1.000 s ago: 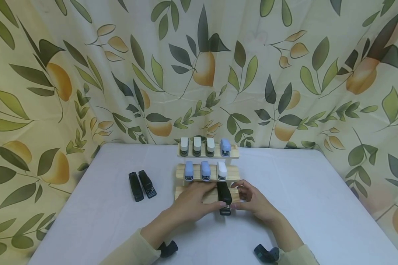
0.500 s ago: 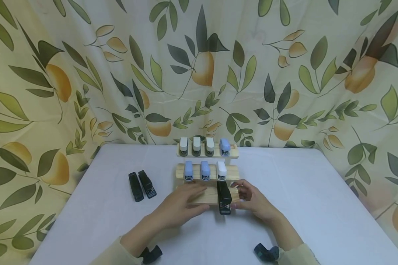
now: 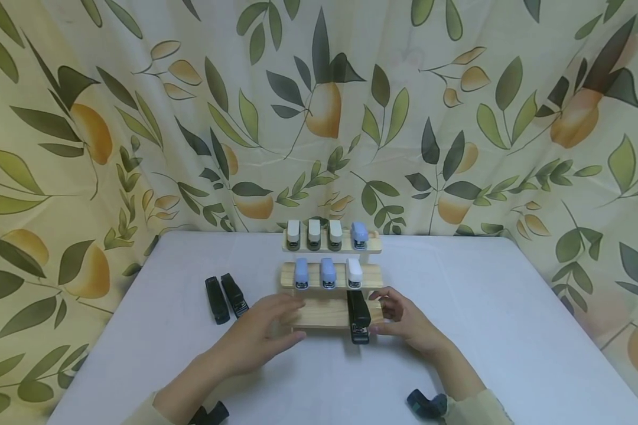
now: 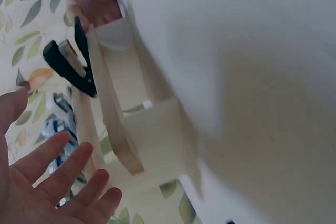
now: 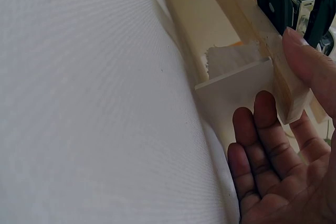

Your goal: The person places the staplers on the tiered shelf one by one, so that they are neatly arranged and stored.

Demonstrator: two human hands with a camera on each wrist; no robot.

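Observation:
A black stapler [image 3: 358, 313] lies at the right end of the bottom tier of a three-tier wooden rack [image 3: 321, 316], its front jutting past the edge. My right hand [image 3: 412, 327] holds that end of the rack. In the right wrist view the thumb lies on the board's edge beside the stapler [image 5: 273, 1], and the fingers curl below the board by its pale support [image 5: 239, 77]. My left hand [image 3: 255, 336] hovers at the rack's left end, fingers spread with nothing in them. Behind it stand two more black staplers [image 3: 217, 300], one partly hidden by the hand.
Small staplers line the upper tiers: pale ones [image 3: 313, 234] and a blue one [image 3: 359, 233] on top, blue ones [image 3: 328, 273] and a white one [image 3: 354, 273] in the middle. A white cloth [image 3: 484, 330] covers the table, and a leaf-patterned curtain [image 3: 404, 177] hangs behind.
My left hand has left the black stapler on the bottom tier and moved left toward the two staplers on the table. The right hand has stayed at the rack's end.

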